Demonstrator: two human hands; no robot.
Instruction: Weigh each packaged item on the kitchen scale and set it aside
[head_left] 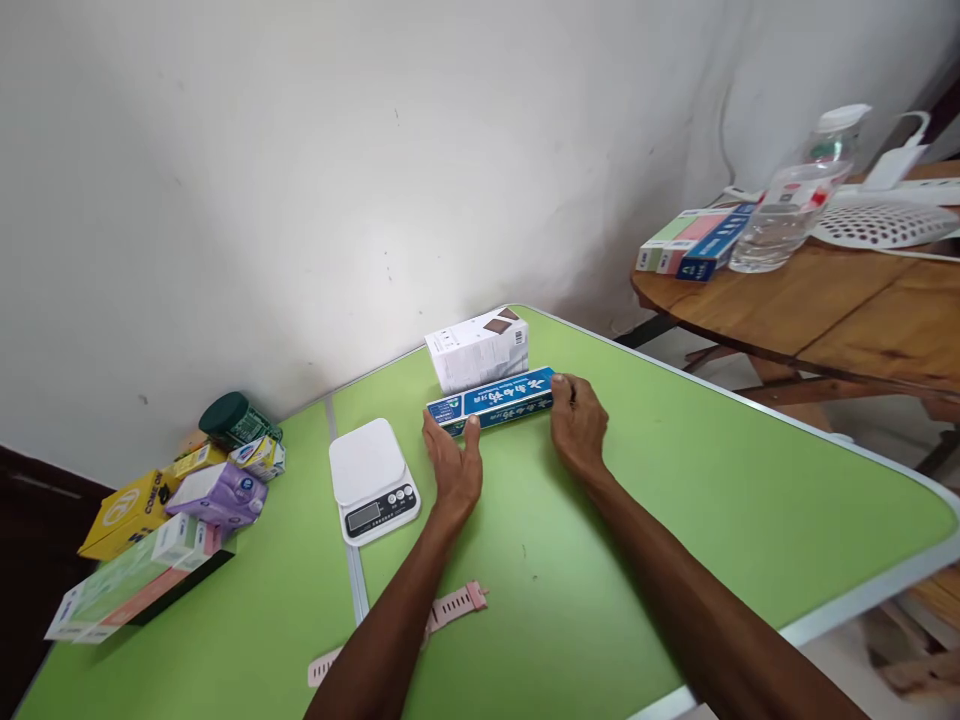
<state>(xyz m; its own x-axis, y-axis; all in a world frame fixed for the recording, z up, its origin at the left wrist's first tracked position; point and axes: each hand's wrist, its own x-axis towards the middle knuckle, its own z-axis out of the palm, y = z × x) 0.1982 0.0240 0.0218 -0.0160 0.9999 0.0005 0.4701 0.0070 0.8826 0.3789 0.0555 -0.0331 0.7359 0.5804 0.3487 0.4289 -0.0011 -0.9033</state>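
Note:
A long blue toothpaste box (501,397) lies between my two hands on the green table. My left hand (454,462) grips its left end, the thumb on the near side. At the right end, my right hand (578,422) has its curled fingers against the box. Right behind it sits a white carton (480,350) with brown squares printed on top. To the left of my left hand is a white digital kitchen scale (373,478), its platform bare and its display dark. A pink watch strap (456,606) lies partly hidden under my left forearm.
Several packages stand at the left: a dark green jar (238,420), a yellow box (127,515), a purple tissue pack (217,494) and long green-and-pink boxes (139,580). On a wooden table (862,315) at right are more boxes (694,242), a water bottle (795,200) and a power strip.

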